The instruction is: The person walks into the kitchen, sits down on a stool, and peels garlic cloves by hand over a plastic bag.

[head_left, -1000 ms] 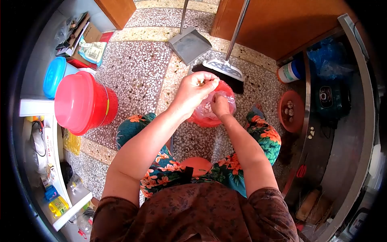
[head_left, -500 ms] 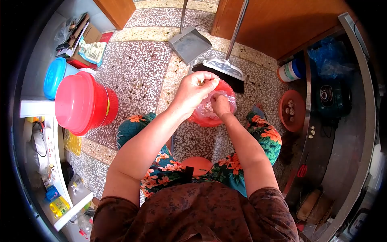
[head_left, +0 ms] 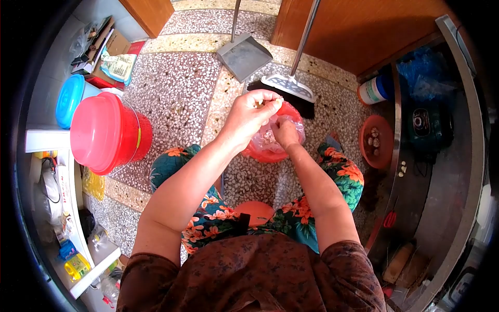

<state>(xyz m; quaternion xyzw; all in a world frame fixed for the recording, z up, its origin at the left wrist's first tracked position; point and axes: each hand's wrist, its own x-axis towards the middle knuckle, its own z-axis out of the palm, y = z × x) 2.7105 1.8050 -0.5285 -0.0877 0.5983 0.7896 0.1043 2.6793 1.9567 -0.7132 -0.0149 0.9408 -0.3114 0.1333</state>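
Observation:
My left hand (head_left: 251, 115) is closed above the left rim of a red basin (head_left: 265, 154), its thumb and index finger pinching a small pale piece that looks like a garlic clove (head_left: 279, 100). Another pale bit shows inside its curled fingers. Over the same basin, my right hand (head_left: 286, 132) has its fingers drawn together and pointing down; whatever they hold is hidden. A clear plastic bag (head_left: 262, 136) with pale scraps lines the basin. To the right, a reddish bowl (head_left: 383, 155) holds several whole bulbs (head_left: 373, 140). A few loose cloves (head_left: 402, 168) lie beside it on the shelf.
A broom (head_left: 289, 86) and a grey dustpan (head_left: 244, 56) stand beyond the basin. At the left are a red lidded bucket (head_left: 109, 132) and a blue-lidded bucket (head_left: 70, 101). Red scissors (head_left: 389, 219) lie on the right shelf. A white tub (head_left: 371, 91) stands behind the bowl.
My left hand has risen very slightly, keeping its pinch. My right hand has shifted a little at the basin, its fingers still together.

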